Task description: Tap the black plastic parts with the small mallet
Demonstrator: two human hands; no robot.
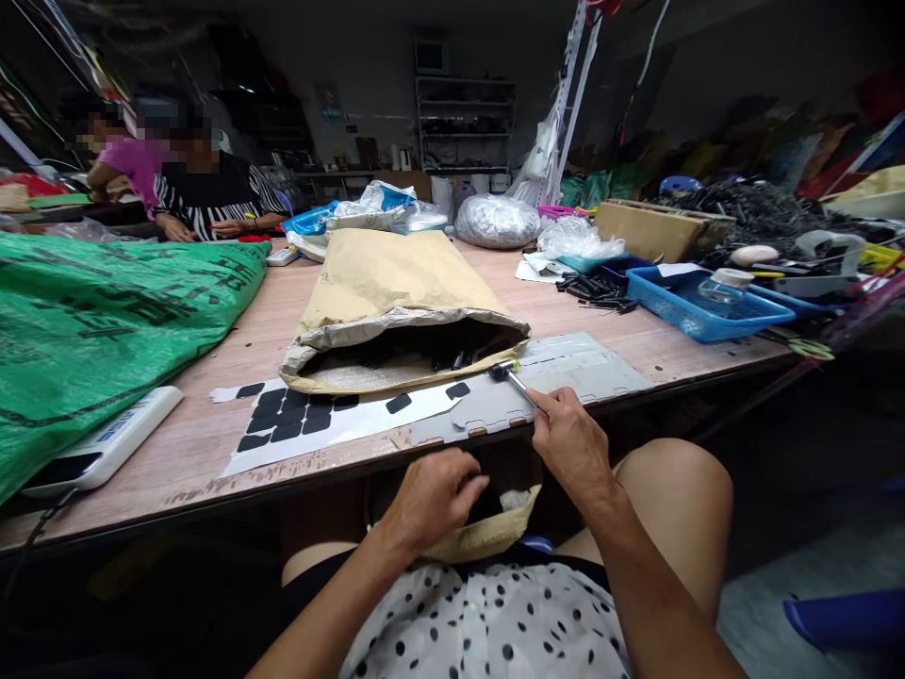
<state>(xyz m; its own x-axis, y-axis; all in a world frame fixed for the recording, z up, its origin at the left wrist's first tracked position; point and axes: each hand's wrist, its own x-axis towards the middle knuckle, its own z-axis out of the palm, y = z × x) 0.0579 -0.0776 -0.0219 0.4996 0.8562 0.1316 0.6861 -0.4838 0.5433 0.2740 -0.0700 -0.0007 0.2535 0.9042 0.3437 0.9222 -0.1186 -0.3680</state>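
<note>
My right hand (571, 443) is closed around a silver metal rod (521, 385) with a dark head (503, 369) and a yellow-green bit at its tip. That head is over a grey cardboard sheet (580, 363) at the table's front edge. Loosely curled, my left hand (439, 495) hangs above an open paper bag (487, 539) on my lap; its thumb is apart from the fingers and nothing shows in it. Beyond both hands a large tan sack (403, 273) lies with its mouth towards me, dark pieces inside. A white sheet of black rounded-square stickers (287, 415) is partly under it.
A green woven sack (120, 311) and a white scale (117, 438) take up the left. Blue trays (707, 311), loose black parts (598, 292) and a cardboard box (657, 231) are to the right. Two people (212, 193) sit across at the far left.
</note>
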